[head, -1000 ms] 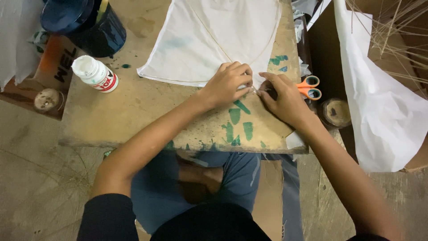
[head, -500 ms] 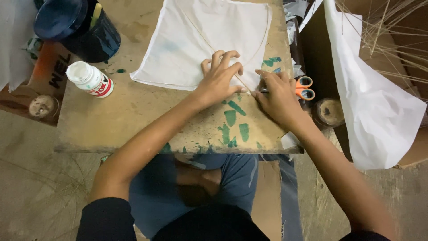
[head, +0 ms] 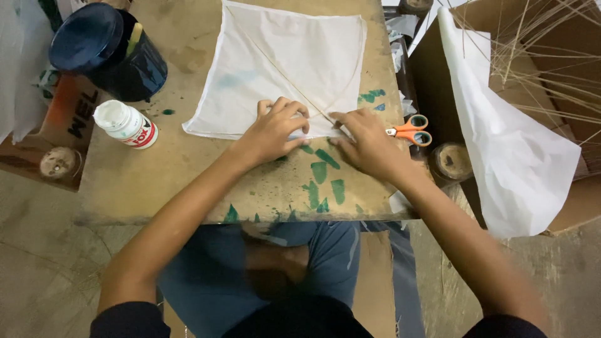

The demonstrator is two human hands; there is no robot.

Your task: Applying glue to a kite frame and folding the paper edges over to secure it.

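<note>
A square of thin white paper (head: 294, 62) lies flat on a low wooden board (head: 188, 175), with thin sticks crossing it, one straight and one bowed. My left hand (head: 275, 128) presses its fingers flat on the paper's near corner. My right hand (head: 369, 147) rests beside it, fingertips pinching the paper's edge where the sticks meet. Neither hand lifts anything.
Orange-handled scissors (head: 410, 131) lie just right of my right hand. A white glue bottle (head: 125, 123) and a dark blue tin (head: 106, 50) stand at the left. A cardboard box (head: 551, 75) with white paper and thin sticks is on the right; a thread spool (head: 452, 161) sits beside it.
The view has shifted so the paper sits lower and more fully in sight. Both hands stay on the paper's near corner, the left hand's fingers now spread flatter.
</note>
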